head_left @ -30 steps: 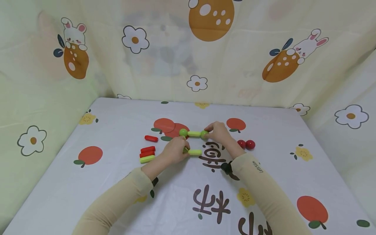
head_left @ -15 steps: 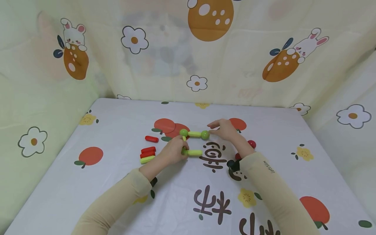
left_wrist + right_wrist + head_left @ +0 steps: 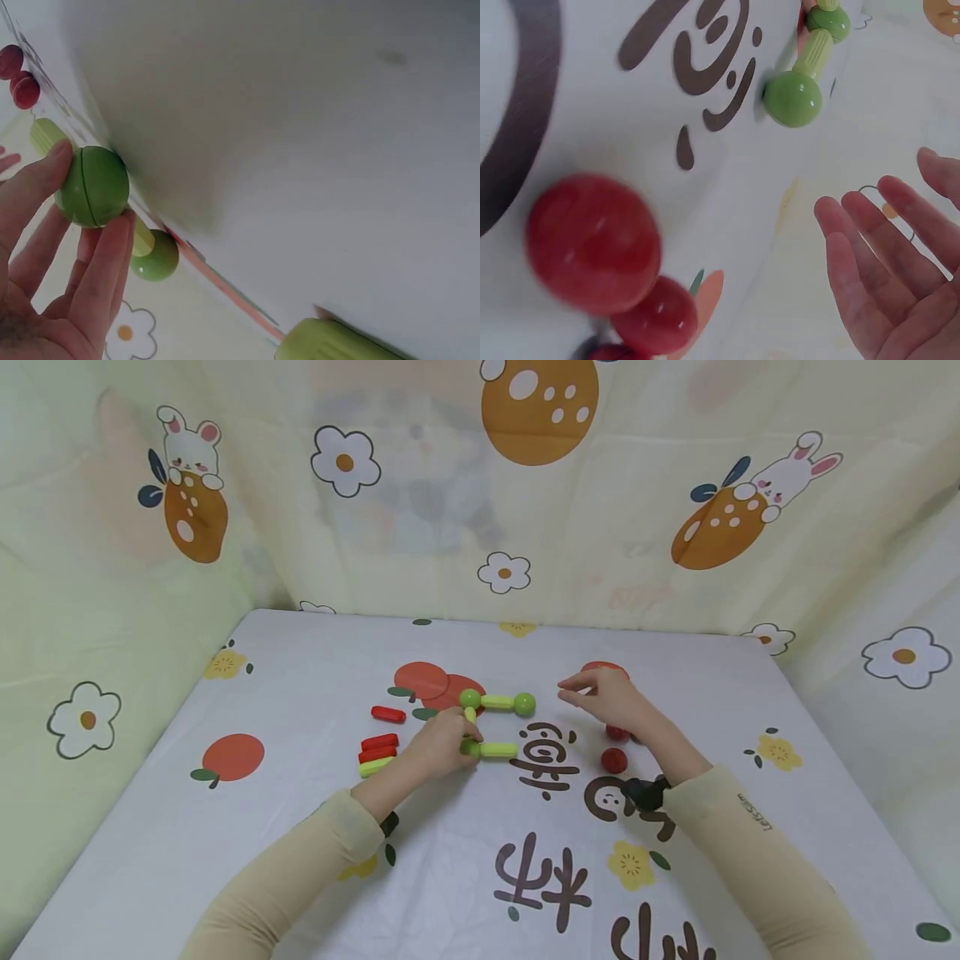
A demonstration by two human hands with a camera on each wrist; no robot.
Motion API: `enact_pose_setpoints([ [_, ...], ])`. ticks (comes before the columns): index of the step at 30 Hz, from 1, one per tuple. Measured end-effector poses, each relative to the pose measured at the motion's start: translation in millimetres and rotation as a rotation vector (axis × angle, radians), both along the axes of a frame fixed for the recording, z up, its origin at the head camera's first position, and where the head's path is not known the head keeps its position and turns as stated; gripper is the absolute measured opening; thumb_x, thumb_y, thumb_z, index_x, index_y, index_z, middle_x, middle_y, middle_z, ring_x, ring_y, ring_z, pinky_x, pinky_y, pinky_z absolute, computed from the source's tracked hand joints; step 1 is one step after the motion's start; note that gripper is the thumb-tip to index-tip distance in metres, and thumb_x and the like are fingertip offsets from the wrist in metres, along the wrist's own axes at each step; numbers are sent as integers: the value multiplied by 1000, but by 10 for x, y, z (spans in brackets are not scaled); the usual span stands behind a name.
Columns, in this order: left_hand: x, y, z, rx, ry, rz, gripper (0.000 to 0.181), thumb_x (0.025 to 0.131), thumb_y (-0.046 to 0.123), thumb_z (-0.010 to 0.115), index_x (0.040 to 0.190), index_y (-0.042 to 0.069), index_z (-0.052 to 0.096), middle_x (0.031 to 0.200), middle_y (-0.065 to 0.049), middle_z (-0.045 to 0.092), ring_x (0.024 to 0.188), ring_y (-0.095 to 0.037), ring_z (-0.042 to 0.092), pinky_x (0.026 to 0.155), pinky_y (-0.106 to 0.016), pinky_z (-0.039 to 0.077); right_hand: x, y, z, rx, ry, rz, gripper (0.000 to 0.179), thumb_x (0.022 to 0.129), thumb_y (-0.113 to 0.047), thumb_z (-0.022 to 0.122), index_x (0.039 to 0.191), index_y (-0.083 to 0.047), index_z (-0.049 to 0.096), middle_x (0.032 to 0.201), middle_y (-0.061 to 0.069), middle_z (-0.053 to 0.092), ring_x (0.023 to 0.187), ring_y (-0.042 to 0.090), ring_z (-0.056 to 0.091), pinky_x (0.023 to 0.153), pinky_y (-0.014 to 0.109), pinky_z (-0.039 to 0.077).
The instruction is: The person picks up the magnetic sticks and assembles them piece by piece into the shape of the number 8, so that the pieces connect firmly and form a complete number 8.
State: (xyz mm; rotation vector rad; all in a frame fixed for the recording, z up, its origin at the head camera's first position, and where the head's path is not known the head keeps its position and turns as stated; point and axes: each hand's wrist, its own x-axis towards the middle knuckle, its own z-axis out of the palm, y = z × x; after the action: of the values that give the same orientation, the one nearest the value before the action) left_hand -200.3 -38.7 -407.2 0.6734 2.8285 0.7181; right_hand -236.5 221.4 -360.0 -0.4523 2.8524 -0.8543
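My left hand (image 3: pixel 442 745) pinches a green ball (image 3: pixel 94 186) between thumb and fingers, plainly visible in the left wrist view. This ball joins a light green rod (image 3: pixel 498 750) pointing right and another light green rod (image 3: pixel 470 714) leading away to a far green ball (image 3: pixel 469 698). From that far ball a third rod (image 3: pixel 497 702) runs right to a further green ball (image 3: pixel 525 704). Apart from this frame, my right hand (image 3: pixel 607 697) hovers over the table with fingers extended, holding nothing. Below it lie red balls, one (image 3: pixel 594 244) nearest the right wrist camera.
Left of my left hand lie red rods (image 3: pixel 387 715) and a light green rod (image 3: pixel 375 767). Several printed fruits and dark characters mark the white tablecloth (image 3: pixel 300 693). A patterned curtain (image 3: pixel 420 527) rises behind the table.
My right hand has let go of the far right green ball and drawn away to the right. One red ball has shifted nearer to me. The left hand keeps its hold.
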Motion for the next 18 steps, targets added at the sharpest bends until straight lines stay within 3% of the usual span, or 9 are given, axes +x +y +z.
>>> enact_pose_setpoints([
  [7,10,-22,2,41,8,12,27,71,13,78,95,5,68,88,-3,59,84,-16,49,70,-25,46,200,179,-39,6,-32,8,33,85,-20,65,111,0,64,105,16,65,88,28,62,69,34,50],
  [18,-10,-29,-21,-81,70,-12,27,71,24,79,97,17,72,87,3,57,77,-11,48,60,-22,41,415,445,-137,41,0,6,32,80,-16,70,106,3,65,99,18,65,84,27,61,72,38,52],
])
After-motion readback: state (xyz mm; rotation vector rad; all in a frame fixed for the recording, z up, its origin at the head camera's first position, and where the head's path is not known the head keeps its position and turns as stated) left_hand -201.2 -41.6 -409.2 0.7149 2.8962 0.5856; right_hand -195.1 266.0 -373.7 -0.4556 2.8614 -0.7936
